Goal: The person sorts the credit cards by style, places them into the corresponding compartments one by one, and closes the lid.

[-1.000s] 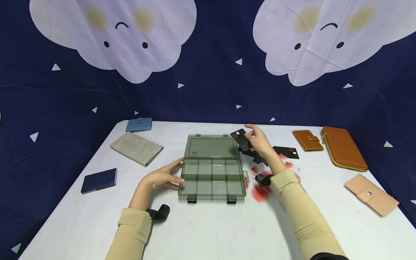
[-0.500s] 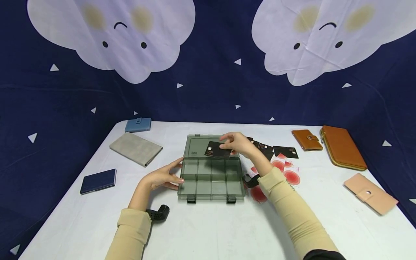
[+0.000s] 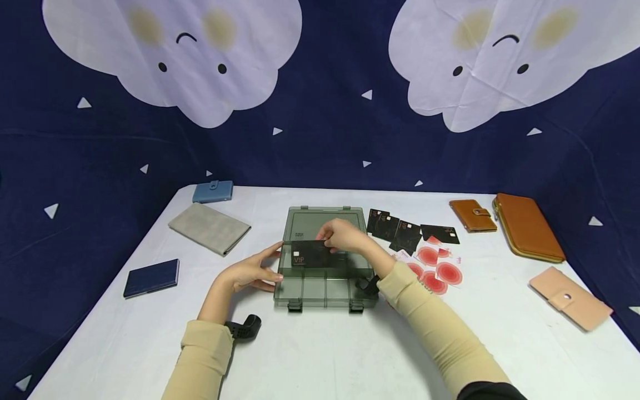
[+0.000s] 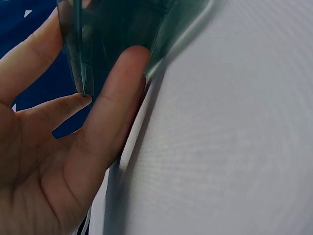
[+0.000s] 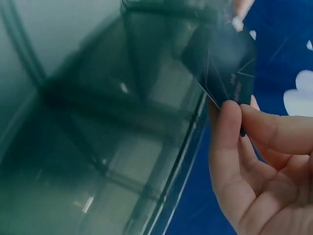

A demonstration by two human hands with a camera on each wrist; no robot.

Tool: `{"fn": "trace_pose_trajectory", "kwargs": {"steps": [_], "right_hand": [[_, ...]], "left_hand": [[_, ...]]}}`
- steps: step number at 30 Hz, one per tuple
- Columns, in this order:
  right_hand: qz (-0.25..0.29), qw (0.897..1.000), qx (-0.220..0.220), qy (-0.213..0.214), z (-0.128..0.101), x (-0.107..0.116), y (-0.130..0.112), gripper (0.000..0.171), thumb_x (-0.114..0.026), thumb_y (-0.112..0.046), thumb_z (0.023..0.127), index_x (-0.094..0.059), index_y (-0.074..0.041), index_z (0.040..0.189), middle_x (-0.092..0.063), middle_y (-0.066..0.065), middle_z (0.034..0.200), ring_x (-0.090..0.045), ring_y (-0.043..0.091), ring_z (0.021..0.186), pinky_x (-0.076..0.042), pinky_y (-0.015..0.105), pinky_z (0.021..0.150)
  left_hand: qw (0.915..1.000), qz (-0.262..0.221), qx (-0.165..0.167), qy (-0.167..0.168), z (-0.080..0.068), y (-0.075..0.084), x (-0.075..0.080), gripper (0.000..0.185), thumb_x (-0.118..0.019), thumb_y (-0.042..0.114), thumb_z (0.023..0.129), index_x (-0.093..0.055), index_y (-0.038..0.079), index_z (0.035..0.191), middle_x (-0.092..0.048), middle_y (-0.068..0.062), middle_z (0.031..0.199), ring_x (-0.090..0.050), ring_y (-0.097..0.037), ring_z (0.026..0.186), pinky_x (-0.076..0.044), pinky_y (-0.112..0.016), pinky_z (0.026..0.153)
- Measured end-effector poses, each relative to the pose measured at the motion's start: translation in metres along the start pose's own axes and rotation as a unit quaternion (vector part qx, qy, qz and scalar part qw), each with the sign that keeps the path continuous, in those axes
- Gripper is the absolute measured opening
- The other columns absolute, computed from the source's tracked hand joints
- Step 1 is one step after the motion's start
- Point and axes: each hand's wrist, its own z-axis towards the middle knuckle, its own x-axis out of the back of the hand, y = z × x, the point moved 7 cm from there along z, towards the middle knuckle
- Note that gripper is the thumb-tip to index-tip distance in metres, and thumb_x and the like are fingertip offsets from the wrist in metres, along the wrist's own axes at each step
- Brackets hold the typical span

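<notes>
A translucent grey-green compartment box stands on the table with its lid folded back. My left hand rests at its left side, straight fingers and thumb touching the wall; the left wrist view shows the thumb lying along the plastic. Over the back row of compartments, my right hand pinches a black VIP card by its right end between thumb and fingers. From the right wrist, that hand appears gripping the card's edge, the box's dividers alongside it.
Right of the box lie several black cards and red-patterned cards. Brown wallets and a pink one lie farther right. On the left are blue, grey and navy wallets.
My right hand has carried the black card leftward and toward me, from beside the lid to over the back compartments. My left hand stays at the box's side.
</notes>
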Motion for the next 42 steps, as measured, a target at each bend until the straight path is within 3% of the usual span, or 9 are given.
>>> {"fn": "trace_pose_trajectory", "kwargs": {"steps": [7,14,17,20,23,30,35,39,42], "right_hand": [[-0.048,0.999,0.003,-0.019,0.004,-0.019,-0.012,0.026,-0.044,0.013,0.087,-0.062,-0.001,0.099,-0.06,0.013,0.099,-0.057,0.023,0.09,-0.056,0.025,0.064],[-0.123,0.992,0.019,-0.028,0.004,-0.025,-0.015,0.02,-0.05,0.008,0.088,-0.063,-0.005,0.096,-0.063,0.009,0.089,-0.059,0.018,0.06,-0.05,0.024,0.056],[-0.165,0.985,0.018,-0.049,0.002,-0.028,-0.014,0.021,-0.054,0.001,0.089,-0.062,-0.009,0.106,-0.063,0.008,0.087,-0.054,0.015,0.055,-0.046,0.025,0.056],[-0.2,0.977,0.004,-0.076,0.0,-0.03,-0.012,0.026,-0.056,-0.01,0.092,-0.059,-0.014,0.118,-0.064,0.007,0.097,-0.053,0.016,0.055,-0.044,0.028,0.061],[-0.198,0.974,-0.017,-0.105,-0.001,-0.032,-0.007,0.034,-0.055,-0.015,0.093,-0.054,-0.016,0.127,-0.062,0.009,0.101,-0.05,0.017,0.055,-0.043,0.03,0.06],[-0.134,0.98,-0.04,-0.14,-0.002,-0.035,0.0,0.042,-0.051,-0.015,0.095,-0.045,-0.015,0.136,-0.057,0.009,0.108,-0.041,0.016,0.053,-0.042,0.031,0.055],[-0.139,0.977,-0.039,-0.158,-0.003,-0.036,0.001,0.048,-0.051,-0.016,0.094,-0.039,-0.013,0.141,-0.051,0.012,0.127,-0.046,0.02,0.06,-0.045,0.035,0.067],[-0.142,0.976,-0.033,-0.159,-0.004,-0.036,0.0,0.048,-0.051,-0.016,0.094,-0.039,-0.013,0.141,-0.046,0.013,0.135,-0.054,0.021,0.087,-0.045,0.04,0.086],[-0.128,0.978,-0.028,-0.16,-0.007,-0.033,0.0,0.047,-0.051,-0.017,0.094,-0.04,-0.013,0.14,-0.051,0.014,0.13,-0.054,0.021,0.085,-0.048,0.041,0.082]], "left_hand": [[1.0,-0.003,0.0,-0.004,-0.001,0.0,0.0,0.092,-0.061,-0.005,0.084,-0.001,0.015,0.15,-0.002,-0.022,0.15,-0.059,-0.015,0.082,-0.054,-0.043,0.082],[1.0,0.001,-0.002,-0.005,0.0,0.001,0.0,0.093,-0.062,-0.004,0.084,0.0,0.014,0.15,-0.003,-0.022,0.15,-0.059,-0.015,0.084,-0.054,-0.043,0.082],[1.0,-0.001,0.0,-0.004,0.0,0.0,0.0,0.093,-0.062,-0.004,0.083,-0.001,0.015,0.15,-0.003,-0.022,0.151,-0.059,-0.016,0.084,-0.054,-0.044,0.082],[1.0,-0.004,0.0,-0.004,0.0,0.0,0.0,0.093,-0.062,-0.005,0.083,-0.001,0.015,0.15,-0.003,-0.022,0.15,-0.059,-0.016,0.084,-0.053,-0.044,0.082],[1.0,-0.007,-0.001,-0.004,0.0,-0.001,0.0,0.093,-0.062,-0.005,0.083,-0.001,0.015,0.15,-0.002,-0.022,0.15,-0.059,-0.015,0.083,-0.053,-0.044,0.082],[1.0,-0.005,0.0,-0.004,0.001,-0.001,0.001,0.094,-0.063,-0.004,0.083,-0.001,0.015,0.15,-0.003,-0.021,0.15,-0.058,-0.015,0.083,-0.053,-0.044,0.083],[1.0,-0.001,0.003,-0.002,0.001,0.0,0.001,0.094,-0.063,-0.003,0.083,0.0,0.015,0.15,-0.001,-0.022,0.151,-0.059,-0.016,0.085,-0.053,-0.044,0.083],[1.0,0.002,0.002,-0.003,0.001,0.0,0.001,0.093,-0.063,-0.003,0.083,0.0,0.015,0.15,-0.001,-0.022,0.15,-0.058,-0.017,0.086,-0.053,-0.045,0.084],[1.0,0.004,0.001,-0.003,0.001,-0.001,0.0,0.092,-0.062,-0.003,0.084,-0.001,0.015,0.15,-0.002,-0.022,0.15,-0.058,-0.016,0.086,-0.053,-0.045,0.084]]}}
